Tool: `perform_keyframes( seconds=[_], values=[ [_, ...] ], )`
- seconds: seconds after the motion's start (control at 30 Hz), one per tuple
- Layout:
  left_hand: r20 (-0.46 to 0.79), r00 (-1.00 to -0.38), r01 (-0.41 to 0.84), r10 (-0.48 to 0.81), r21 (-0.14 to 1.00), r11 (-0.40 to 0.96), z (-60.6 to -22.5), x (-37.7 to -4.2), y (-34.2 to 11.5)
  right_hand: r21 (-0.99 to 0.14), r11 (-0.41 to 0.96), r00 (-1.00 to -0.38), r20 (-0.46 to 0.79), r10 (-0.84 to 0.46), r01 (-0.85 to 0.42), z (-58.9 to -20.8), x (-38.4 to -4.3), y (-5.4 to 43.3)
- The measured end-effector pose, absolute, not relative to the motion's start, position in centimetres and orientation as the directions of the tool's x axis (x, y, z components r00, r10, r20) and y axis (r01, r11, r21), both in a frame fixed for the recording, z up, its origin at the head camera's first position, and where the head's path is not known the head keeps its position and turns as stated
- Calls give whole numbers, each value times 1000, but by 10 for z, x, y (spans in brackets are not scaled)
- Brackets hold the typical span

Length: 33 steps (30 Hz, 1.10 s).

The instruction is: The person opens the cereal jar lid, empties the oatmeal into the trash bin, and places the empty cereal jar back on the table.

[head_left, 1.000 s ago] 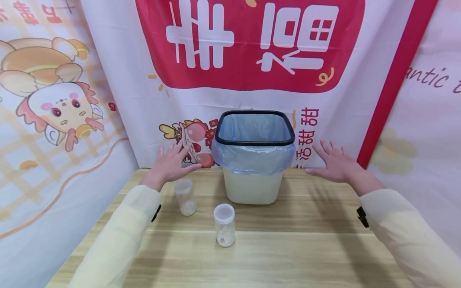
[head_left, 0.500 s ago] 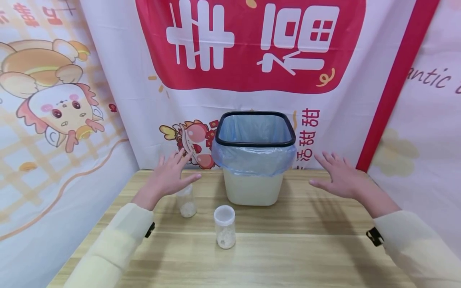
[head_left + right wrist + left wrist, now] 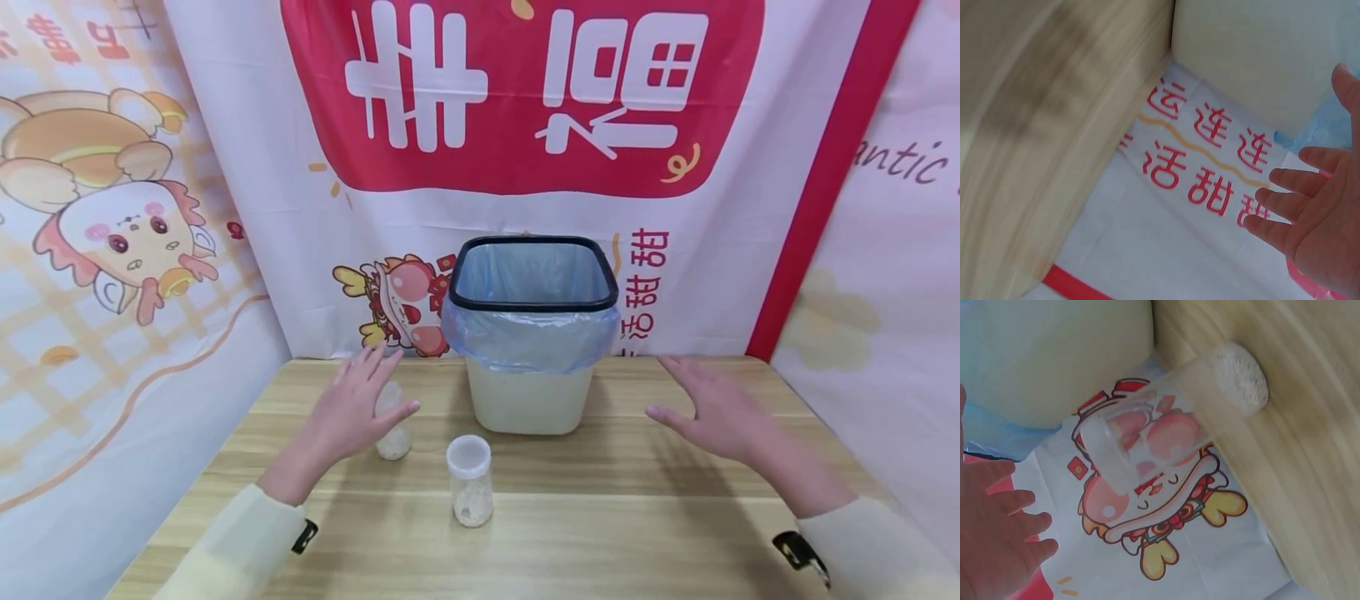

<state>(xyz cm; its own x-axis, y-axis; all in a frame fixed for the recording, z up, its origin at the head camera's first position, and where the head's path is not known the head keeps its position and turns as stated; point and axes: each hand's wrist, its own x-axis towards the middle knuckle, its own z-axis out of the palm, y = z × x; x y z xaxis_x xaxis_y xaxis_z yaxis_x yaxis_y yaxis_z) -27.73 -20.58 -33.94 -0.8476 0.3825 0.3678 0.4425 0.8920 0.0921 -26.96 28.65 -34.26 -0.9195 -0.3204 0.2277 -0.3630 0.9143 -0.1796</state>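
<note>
My left hand (image 3: pixel 356 408) hovers over the left part of the table, fingers spread and holding nothing. Behind it, partly hidden in the head view, stands a clear plastic jar (image 3: pixel 1172 412) with white grains in its bottom. A second clear jar (image 3: pixel 471 487) of the same kind stands upright nearer the front, with white contents low inside. Over the table's right side my right hand (image 3: pixel 723 417) hangs in the air with fingers extended, touching nothing. Between the hands, farther back, is a cream trash bin (image 3: pixel 528 400) lined with a blue plastic bag (image 3: pixel 532 337).
The wooden table (image 3: pixel 600 533) ends at the back against a white and red printed cloth (image 3: pixel 525 171). Printed cloths also hang at the left and right sides. A black rim (image 3: pixel 536 307) tops the bin.
Both hands have drawn back and down toward the front of the table, the right also shifting a little outward. The jars and bin stay where they were.
</note>
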Motion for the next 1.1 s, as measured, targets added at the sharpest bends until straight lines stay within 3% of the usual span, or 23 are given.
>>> perform_keyframes(
  seconds=[0.43, 0.73, 1.1],
  values=[
    [503, -757, 595, 417, 266, 758, -372, -243, -179, -280, 861, -881, 347, -322, -425, -369, -237, 254],
    [347, -854, 515, 387, 463, 721, -399, -229, -171, -339, 787, -834, 410, -369, -515, -380, -221, 224],
    [202, -908, 399, 366, 679, 617, -426, -227, -154, -368, 749, -808, 457, -371, -552, -395, -211, 198]
  ],
)
